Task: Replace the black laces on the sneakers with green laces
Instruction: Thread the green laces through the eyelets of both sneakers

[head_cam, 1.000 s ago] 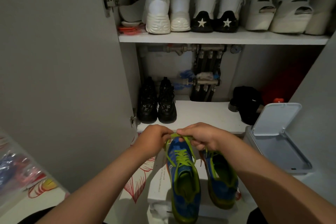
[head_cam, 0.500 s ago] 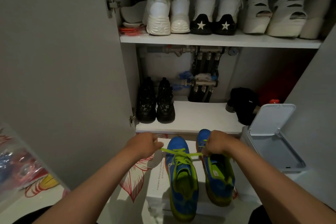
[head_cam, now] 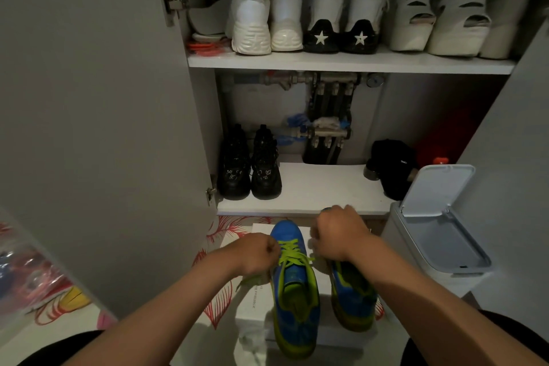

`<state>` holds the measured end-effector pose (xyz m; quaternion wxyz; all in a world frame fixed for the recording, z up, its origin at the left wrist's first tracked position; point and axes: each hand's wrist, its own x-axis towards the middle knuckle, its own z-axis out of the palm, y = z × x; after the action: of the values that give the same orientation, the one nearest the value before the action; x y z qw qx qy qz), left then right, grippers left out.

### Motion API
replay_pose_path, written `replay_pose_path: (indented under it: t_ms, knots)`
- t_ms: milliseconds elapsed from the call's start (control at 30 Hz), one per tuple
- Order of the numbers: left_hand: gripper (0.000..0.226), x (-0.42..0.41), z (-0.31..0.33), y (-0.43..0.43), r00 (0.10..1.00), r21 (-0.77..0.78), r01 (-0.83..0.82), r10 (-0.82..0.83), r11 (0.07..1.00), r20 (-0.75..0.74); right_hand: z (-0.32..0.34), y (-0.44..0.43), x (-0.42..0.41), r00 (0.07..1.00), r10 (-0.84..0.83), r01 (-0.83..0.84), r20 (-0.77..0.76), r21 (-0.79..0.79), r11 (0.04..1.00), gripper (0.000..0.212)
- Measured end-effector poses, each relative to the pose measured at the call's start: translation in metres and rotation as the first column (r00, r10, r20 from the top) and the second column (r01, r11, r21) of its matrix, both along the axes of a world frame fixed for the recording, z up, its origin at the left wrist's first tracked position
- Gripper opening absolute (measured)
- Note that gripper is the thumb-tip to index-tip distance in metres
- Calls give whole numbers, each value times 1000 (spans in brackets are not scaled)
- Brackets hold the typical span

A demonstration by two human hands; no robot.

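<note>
The green lace (head_cam: 292,251) is already crossed through the eyelets of the left sneaker (head_cam: 295,297), and we see no black lace on that shoe. It lies toe away from us on a white box (head_cam: 252,315).

We hold one end on each side so the pull comes evenly. Our left hand (head_cam: 258,252) is fisted round its end just beside the shoe's left edge, and the spare tail (head_cam: 248,281) hangs below the fist. Our right hand (head_cam: 338,235) is curled over the other end, where the lace runs in under the fingers. The pinch itself is hidden there, so we judge it rather than see it. With the hands low and close on either side of the tongue, we take this for drawing the crossings snug or setting up a knot.

The right sneaker (head_cam: 353,303) lies just beside the first on the same box. Its front is under our right wrist, so we cannot tell how it is laced. The box lifts both shoes off the leaf-patterned mat (head_cam: 214,246), which probably brings them nearer our hands.

Beyond stands an open cabinet, with black boots (head_cam: 249,166) on its lower shelf (head_cam: 315,190) and pale shoes above. A bin (head_cam: 439,244) at the right has its lid raised, possibly for scraps.
</note>
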<state>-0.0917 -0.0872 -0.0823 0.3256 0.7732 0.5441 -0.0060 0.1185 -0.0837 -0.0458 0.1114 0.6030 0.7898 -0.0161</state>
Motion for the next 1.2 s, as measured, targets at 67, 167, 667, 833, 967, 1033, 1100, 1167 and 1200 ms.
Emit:
replay_pose_path:
  t_ms: [67, 167, 667, 833, 967, 1033, 1100, 1167, 1200]
  knots:
    - [29, 4, -3, -2, 999, -1, -4, 4, 1000, 46, -5, -2, -7, 979, -9, -27, -202, -177, 984, 36]
    - [30, 8, -8, -2, 999, 67, -13, 10, 998, 41, -10, -6, -14, 941, -69, -53, -330, -348, 936, 48]
    - [6, 0, -9, 1, 985, -106, -85, 99, 991, 142, -16, 1, 0, 820, -417, 90, -392, -630, 771, 16]
    - [11, -13, -9, 7, 992, -97, -116, 111, 989, -51, -10, 7, 12, 871, -388, 178, -302, -543, 821, 13]
    - [18, -14, 8, 6, 983, -181, -178, 184, 967, 18, -13, 7, 8, 879, -353, 146, -320, -525, 839, 25]
    - [29, -17, 19, 8, 979, -196, -201, 205, 960, -2, -12, 8, 8, 864, -344, 134, -367, -491, 861, 25]
    - [33, -18, 29, 11, 975, -216, -209, 221, 954, 29, -11, 11, 11, 840, -332, 117, -429, -454, 883, 20]
    - [34, -16, 37, 15, 954, -232, -222, 260, 947, 147, -10, 12, 10, 779, -327, 81, -536, -431, 899, 12]
    - [32, -14, 40, 15, 934, -239, -234, 286, 942, 213, -9, 12, 8, 728, -330, 56, -601, -427, 902, 8]
